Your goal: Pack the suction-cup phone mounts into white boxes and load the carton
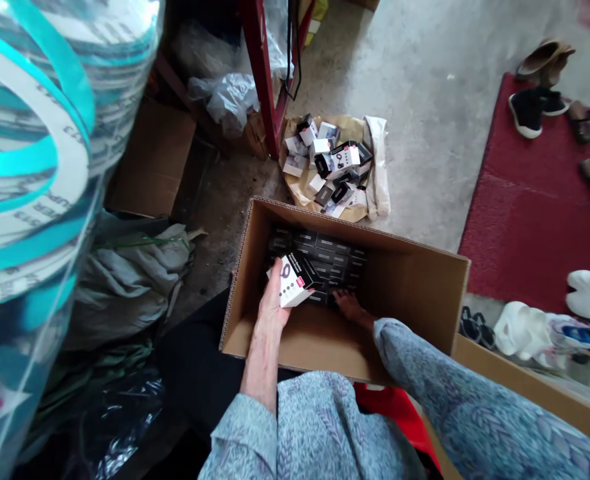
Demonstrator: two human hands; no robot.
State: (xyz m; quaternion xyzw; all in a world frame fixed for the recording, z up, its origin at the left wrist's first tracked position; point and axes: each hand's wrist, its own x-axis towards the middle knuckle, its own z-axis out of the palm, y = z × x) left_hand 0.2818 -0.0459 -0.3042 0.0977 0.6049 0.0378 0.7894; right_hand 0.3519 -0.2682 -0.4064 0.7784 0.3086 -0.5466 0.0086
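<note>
My left hand (pixel 275 300) grips a small white-and-black product box (pixel 295 280), tilted, inside a brown cardboard carton (pixel 405 287). Rows of dark boxes (pixel 319 257) stand packed together on the carton's far side. My right hand (pixel 352 307) rests open on the near edge of those rows, its fingers touching them. Beyond the carton, a loose pile of similar small boxes (pixel 325 160) lies on crumpled brown paper (pixel 295 190), beside a folded white cloth (pixel 377 167).
A large plastic-wrapped roll (pixel 35 153) towers at the left, above a grey sack (pixel 129 287) and a cardboard sheet (pixel 152 157). A red metal shelf leg (pixel 259 73) stands behind. Several shoes sit on a red rug (pixel 535 213) on the concrete floor (pixel 399 73).
</note>
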